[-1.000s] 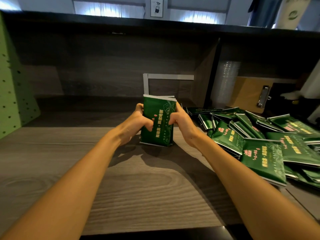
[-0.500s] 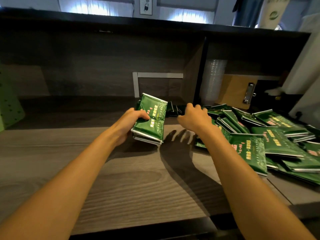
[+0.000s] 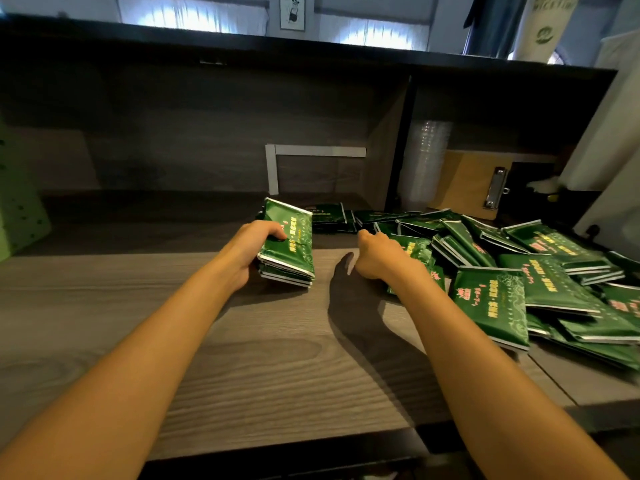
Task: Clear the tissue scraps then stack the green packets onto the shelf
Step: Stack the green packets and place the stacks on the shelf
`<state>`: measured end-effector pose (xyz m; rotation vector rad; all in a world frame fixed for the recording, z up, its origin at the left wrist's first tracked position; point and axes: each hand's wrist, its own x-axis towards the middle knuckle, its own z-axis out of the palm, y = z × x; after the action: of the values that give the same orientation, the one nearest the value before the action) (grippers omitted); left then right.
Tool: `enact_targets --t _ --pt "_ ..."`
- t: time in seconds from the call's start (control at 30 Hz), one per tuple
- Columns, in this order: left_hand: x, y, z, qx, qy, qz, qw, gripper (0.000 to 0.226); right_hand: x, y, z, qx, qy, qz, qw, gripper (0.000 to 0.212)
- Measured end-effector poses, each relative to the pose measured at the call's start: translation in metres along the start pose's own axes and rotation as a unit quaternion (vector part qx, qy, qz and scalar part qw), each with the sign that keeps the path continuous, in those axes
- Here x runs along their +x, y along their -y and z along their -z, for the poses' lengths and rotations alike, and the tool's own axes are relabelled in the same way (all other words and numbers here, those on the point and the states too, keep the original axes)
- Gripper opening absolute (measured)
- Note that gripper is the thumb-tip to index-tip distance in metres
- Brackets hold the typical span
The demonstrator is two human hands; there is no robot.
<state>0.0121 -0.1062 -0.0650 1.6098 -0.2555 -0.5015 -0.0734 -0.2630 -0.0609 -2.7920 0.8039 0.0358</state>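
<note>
Head view: looks down along two bare forearms onto a grey wood-grain worktop (image 3: 173,341).
Left hand (image 3: 254,247): grips a small stack of green packets (image 3: 291,249) by its left long edge, with the thumb laid on the top face and the fingers tucked underneath, mostly hidden.
Stack position: left of centre, tilted, with the far end raised and the near end low over the worktop; cannot tell whether touching the wood.
Right hand (image 3: 377,258): hangs at the left edge of the loose pile (image 3: 519,282), knuckles up, fingers curled down out of sight; cannot tell whether grasping a packet or nothing.
Loose pile: sprawls over the right side of the worktop, overlapping at all angles, apart from the held stack, with bare wood and a dark arm shadow between.
Shelf (image 3: 138,209): runs dark along the back under a black top board, split by an upright divider (image 3: 391,143).
Behind the stack: a few flat packets (image 3: 329,216) at the foot of a white frame (image 3: 311,152).
Right bay: holds a column of clear plastic cups (image 3: 427,161) and a brown clipboard (image 3: 464,181) with a metal clip.
Left edge: shows a pale green pegboard (image 3: 20,216).
Materials: glossy, flat, rectangular packets with pale sealed edges and red and gold print; matte wood grain underneath.
</note>
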Motion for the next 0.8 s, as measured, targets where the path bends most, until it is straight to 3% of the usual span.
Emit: enact_targets --t 0.17,0.3,0.4,0.5,0.6,0.7,0.8 --pt "0.001 0.0 0.006 -0.012 -0.016 0.009 1.0 0.007 -0.003 0.011 -0.002 0.033 0.039 0.069 0.996 0.056" --pt "0.002 0.0 0.005 -0.015 -0.017 0.014 1.0 0.007 -0.001 0.015 -0.005 0.081 0.043 0.128 0.988 0.058" --pt "0.002 0.001 0.005 -0.017 -0.019 0.016 1.0 0.014 0.001 0.018 -0.003 0.117 -0.035 0.146 0.982 0.053" --pt "0.002 0.001 0.006 -0.02 -0.013 0.02 1.0 0.022 0.002 0.01 -0.005 0.023 -0.159 0.053 0.986 0.043" --pt "0.002 0.001 0.007 -0.015 -0.016 0.022 1.0 0.015 0.0 -0.001 -0.003 -0.053 -0.083 -0.084 0.992 0.076" --pt "0.002 0.001 0.006 -0.011 -0.02 0.02 1.0 0.006 0.004 -0.004 -0.004 -0.062 -0.053 -0.093 0.992 0.092" --pt "0.003 0.002 0.006 -0.009 -0.02 0.018 1.0 0.009 0.008 0.003 -0.006 0.046 -0.025 -0.04 0.998 0.098"
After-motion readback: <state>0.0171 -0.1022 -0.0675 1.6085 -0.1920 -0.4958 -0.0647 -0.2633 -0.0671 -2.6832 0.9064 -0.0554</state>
